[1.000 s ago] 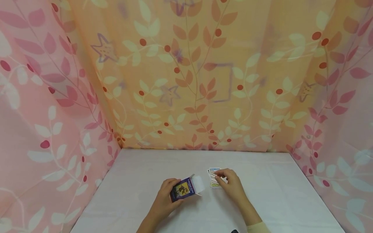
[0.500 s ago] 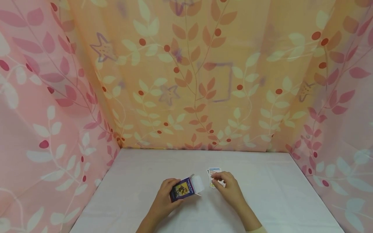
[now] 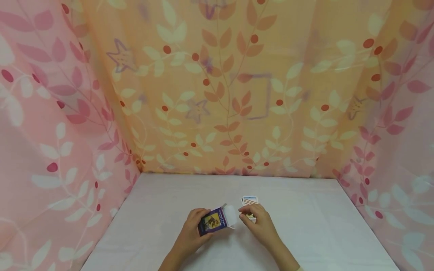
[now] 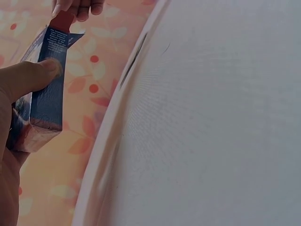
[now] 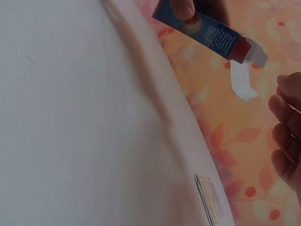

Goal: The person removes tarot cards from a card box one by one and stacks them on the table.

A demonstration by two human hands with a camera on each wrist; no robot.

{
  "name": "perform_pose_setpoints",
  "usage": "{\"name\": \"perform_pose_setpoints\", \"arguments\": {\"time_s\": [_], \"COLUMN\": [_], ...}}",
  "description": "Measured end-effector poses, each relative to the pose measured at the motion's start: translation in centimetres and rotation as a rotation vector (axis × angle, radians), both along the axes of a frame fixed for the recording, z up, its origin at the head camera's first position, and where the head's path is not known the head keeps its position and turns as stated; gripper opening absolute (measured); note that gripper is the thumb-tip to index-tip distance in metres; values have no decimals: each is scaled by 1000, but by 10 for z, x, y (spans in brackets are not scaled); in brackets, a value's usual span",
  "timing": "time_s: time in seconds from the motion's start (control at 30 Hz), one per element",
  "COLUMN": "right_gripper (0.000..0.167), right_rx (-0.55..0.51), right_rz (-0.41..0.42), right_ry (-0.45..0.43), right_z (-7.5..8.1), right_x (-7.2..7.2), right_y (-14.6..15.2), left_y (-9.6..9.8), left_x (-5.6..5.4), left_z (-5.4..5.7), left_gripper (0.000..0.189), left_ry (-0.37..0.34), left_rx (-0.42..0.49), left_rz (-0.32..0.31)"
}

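Note:
My left hand point(image 3: 192, 230) grips a small dark blue and purple card box point(image 3: 211, 223) with a yellow picture on its front. The thumb presses along the box's narrow side point(image 4: 49, 89) in the left wrist view. At the right end the box stands open, its white flap point(image 3: 231, 215) sticking out. My right hand point(image 3: 263, 226) hovers just right of that flap, fingers loosely bent, nothing visible between them. Behind and partly hidden by it, a small stack of picture cards point(image 3: 250, 200) lies on the table. The right wrist view shows the stack's edge point(image 5: 201, 197) near the bottom.
A white cloth covers the table point(image 3: 162, 199). Orange patterned fabric point(image 3: 217, 113) hangs along its back edge, and pink leaf-patterned fabric hangs at the left point(image 3: 68, 150) and right point(image 3: 400, 150).
My right hand has come away from over the cards, moving left and toward me to the box's open end. My left hand and the box stay nearly still.

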State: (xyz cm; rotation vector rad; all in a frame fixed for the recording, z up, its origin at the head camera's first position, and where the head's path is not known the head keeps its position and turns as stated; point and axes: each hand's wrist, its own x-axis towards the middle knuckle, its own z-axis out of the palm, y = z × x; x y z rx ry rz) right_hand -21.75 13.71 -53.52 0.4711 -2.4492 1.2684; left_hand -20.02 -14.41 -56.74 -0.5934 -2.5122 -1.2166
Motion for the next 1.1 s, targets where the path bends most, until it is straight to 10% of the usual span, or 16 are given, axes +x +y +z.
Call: {"name": "perform_pose_setpoints", "arguments": {"time_s": [1.1], "right_gripper": [17], "right_rx": [37], "right_rz": [53], "right_ry": [-59], "right_z": [-11], "right_x": [8], "right_y": [-23], "left_y": [3], "left_x": [1], "left_z": [-3], "left_gripper": [81], "left_ry": [38], "left_rx": [-9], "left_rz": [-18]}}
